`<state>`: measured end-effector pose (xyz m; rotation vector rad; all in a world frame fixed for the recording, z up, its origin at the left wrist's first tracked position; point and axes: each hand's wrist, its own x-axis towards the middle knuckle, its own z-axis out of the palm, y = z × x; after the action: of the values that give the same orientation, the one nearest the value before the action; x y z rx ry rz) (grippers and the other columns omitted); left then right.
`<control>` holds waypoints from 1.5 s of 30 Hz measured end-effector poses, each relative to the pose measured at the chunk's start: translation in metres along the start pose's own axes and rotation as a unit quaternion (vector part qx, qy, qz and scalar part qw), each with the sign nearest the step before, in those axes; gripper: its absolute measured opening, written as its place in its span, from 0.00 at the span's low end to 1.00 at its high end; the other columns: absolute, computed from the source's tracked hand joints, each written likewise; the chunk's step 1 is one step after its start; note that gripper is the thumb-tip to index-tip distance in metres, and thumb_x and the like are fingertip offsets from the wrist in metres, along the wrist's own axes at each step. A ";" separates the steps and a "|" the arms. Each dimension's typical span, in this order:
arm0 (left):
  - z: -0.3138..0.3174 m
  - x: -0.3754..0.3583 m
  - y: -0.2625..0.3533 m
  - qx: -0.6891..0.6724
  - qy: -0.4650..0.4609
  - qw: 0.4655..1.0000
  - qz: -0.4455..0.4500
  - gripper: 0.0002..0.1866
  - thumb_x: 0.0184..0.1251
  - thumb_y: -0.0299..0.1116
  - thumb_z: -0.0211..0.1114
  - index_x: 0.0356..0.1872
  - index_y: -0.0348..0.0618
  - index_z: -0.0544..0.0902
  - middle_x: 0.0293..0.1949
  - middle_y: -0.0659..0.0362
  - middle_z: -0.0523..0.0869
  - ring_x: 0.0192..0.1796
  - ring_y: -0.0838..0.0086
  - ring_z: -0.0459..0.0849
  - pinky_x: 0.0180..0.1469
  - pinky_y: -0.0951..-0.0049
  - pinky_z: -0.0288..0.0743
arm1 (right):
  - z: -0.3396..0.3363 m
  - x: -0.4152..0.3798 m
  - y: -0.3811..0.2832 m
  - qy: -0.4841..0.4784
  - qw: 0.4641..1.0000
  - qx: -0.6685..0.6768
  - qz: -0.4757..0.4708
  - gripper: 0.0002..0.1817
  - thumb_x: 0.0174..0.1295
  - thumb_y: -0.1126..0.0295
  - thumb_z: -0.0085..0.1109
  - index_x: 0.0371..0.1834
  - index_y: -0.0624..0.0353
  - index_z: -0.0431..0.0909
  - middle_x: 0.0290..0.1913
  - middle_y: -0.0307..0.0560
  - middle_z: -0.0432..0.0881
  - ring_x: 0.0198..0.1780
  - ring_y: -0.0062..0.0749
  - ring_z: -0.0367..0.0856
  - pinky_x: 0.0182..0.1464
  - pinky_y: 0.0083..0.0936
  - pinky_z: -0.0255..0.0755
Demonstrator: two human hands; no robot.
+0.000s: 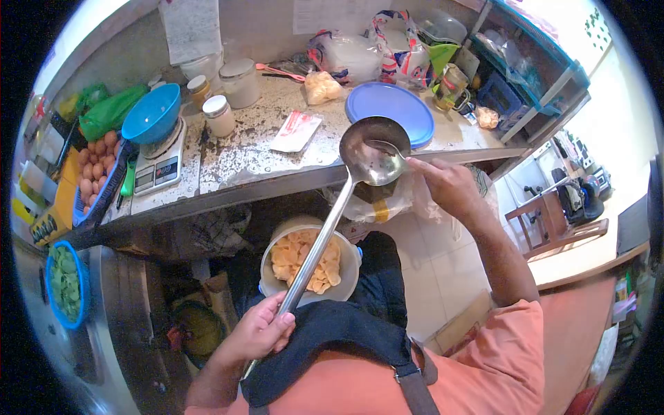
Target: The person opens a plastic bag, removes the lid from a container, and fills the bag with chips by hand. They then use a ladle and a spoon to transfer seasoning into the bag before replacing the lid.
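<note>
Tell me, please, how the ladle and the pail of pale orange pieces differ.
The ladle looks shiny and metallic; the pail looks whitish. The left hand grips the ladle's handle, while neither hand holds the pail. The ladle is long-handled; the pail is wide. Both are round-rimmed.

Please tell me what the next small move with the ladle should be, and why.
I'd probably ease the ladle back toward the bucket: the left hand grips the handle, the right hand is at the bowl's rim, and the open bucket, with pale orange pieces inside, appears just behind the handle.
</note>
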<state>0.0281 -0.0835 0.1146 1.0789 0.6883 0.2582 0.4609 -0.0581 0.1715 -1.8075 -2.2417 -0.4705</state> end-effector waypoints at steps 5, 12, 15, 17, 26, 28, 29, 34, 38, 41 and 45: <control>0.000 0.005 0.001 -0.004 0.021 1.000 0.020 0.23 0.77 0.34 0.53 0.68 0.39 0.63 0.23 0.63 0.73 0.18 0.82 0.70 0.20 0.81 0.64 | 0.024 -0.016 -0.020 0.018 0.996 0.039 0.078 0.22 0.61 0.75 0.54 0.59 0.46 0.79 0.32 0.48 0.81 0.32 0.44 0.82 0.35 0.38 0.77; 0.014 0.026 0.025 0.078 0.021 0.996 0.029 0.22 0.77 0.32 0.52 0.68 0.39 0.63 0.22 0.67 0.71 0.18 0.84 0.67 0.20 0.82 0.62 | 0.070 -0.020 -0.072 0.116 0.918 0.277 0.258 0.25 0.59 0.78 0.53 0.62 0.52 0.77 0.33 0.57 0.82 0.34 0.52 0.81 0.40 0.38 0.77; 0.021 0.035 0.031 0.098 0.025 0.994 0.030 0.22 0.77 0.30 0.52 0.68 0.41 0.64 0.23 0.70 0.69 0.19 0.87 0.65 0.21 0.82 0.61 | 0.089 -0.013 -0.087 0.177 0.879 0.311 0.316 0.21 0.63 0.77 0.52 0.61 0.57 0.78 0.32 0.53 0.84 0.29 0.41 0.81 0.38 0.31 0.77; 0.023 0.039 0.033 0.182 0.052 0.981 0.033 0.22 0.76 0.31 0.53 0.68 0.40 0.65 0.25 0.68 0.73 0.22 0.87 0.68 0.24 0.82 0.64 | 0.094 -0.008 -0.092 0.197 0.757 0.494 0.379 0.19 0.67 0.75 0.51 0.61 0.62 0.78 0.28 0.42 0.82 0.27 0.24 0.78 0.34 0.23 0.75; 0.028 0.054 0.033 0.210 0.044 0.974 0.065 0.20 0.76 0.32 0.52 0.65 0.39 0.68 0.26 0.66 0.72 0.23 0.86 0.68 0.26 0.82 0.64 | 0.075 0.007 -0.074 0.190 0.524 0.728 0.398 0.18 0.70 0.75 0.50 0.61 0.61 0.77 0.25 0.35 0.77 0.19 0.11 0.65 0.21 0.12 0.59; 0.028 0.055 0.030 0.157 0.035 0.985 0.068 0.21 0.77 0.31 0.51 0.67 0.40 0.65 0.21 0.67 0.70 0.17 0.83 0.68 0.20 0.80 0.65 | 0.073 0.003 -0.064 0.187 0.580 0.691 0.390 0.17 0.69 0.75 0.50 0.60 0.63 0.78 0.26 0.34 0.78 0.21 0.12 0.68 0.23 0.13 0.64; 0.027 0.054 0.028 0.155 0.034 0.985 0.067 0.21 0.77 0.31 0.51 0.67 0.40 0.65 0.21 0.67 0.70 0.17 0.83 0.68 0.20 0.80 0.65 | 0.073 -0.001 -0.057 0.185 0.580 0.690 0.391 0.17 0.69 0.75 0.50 0.60 0.63 0.78 0.26 0.34 0.78 0.21 0.12 0.68 0.23 0.13 0.64; 0.023 0.050 0.026 0.105 0.027 0.992 0.060 0.21 0.77 0.31 0.51 0.67 0.37 0.64 0.23 0.65 0.72 0.17 0.83 0.68 0.19 0.81 0.65 | 0.058 -0.016 -0.032 0.186 0.814 0.420 0.355 0.20 0.64 0.78 0.51 0.59 0.61 0.79 0.28 0.46 0.82 0.27 0.31 0.78 0.36 0.25 0.75; 0.017 0.049 0.025 0.098 0.026 0.994 0.038 0.21 0.77 0.31 0.51 0.67 0.38 0.64 0.23 0.64 0.73 0.16 0.82 0.69 0.19 0.80 0.65 | 0.055 -0.027 -0.019 0.174 0.935 0.174 0.255 0.22 0.61 0.78 0.52 0.60 0.53 0.79 0.33 0.56 0.81 0.33 0.51 0.81 0.39 0.40 0.76; 0.018 0.046 0.026 0.077 0.027 0.996 0.036 0.22 0.77 0.30 0.51 0.68 0.37 0.63 0.25 0.66 0.71 0.18 0.85 0.66 0.20 0.83 0.62 | 0.040 -0.028 -0.024 0.114 0.957 0.098 0.249 0.21 0.64 0.75 0.51 0.61 0.51 0.78 0.33 0.55 0.79 0.34 0.52 0.79 0.38 0.43 0.74; 0.018 0.046 0.026 0.048 0.020 0.998 0.043 0.23 0.77 0.30 0.51 0.69 0.35 0.62 0.25 0.65 0.72 0.17 0.85 0.67 0.19 0.82 0.63 | 0.037 -0.027 -0.025 0.066 0.961 0.087 0.256 0.21 0.65 0.74 0.50 0.61 0.49 0.77 0.34 0.54 0.79 0.37 0.53 0.80 0.41 0.46 0.75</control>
<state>0.0779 -0.0608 0.1242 1.2001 0.6967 0.3251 0.4432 -0.0730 0.1245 -2.0830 -1.5840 -0.2710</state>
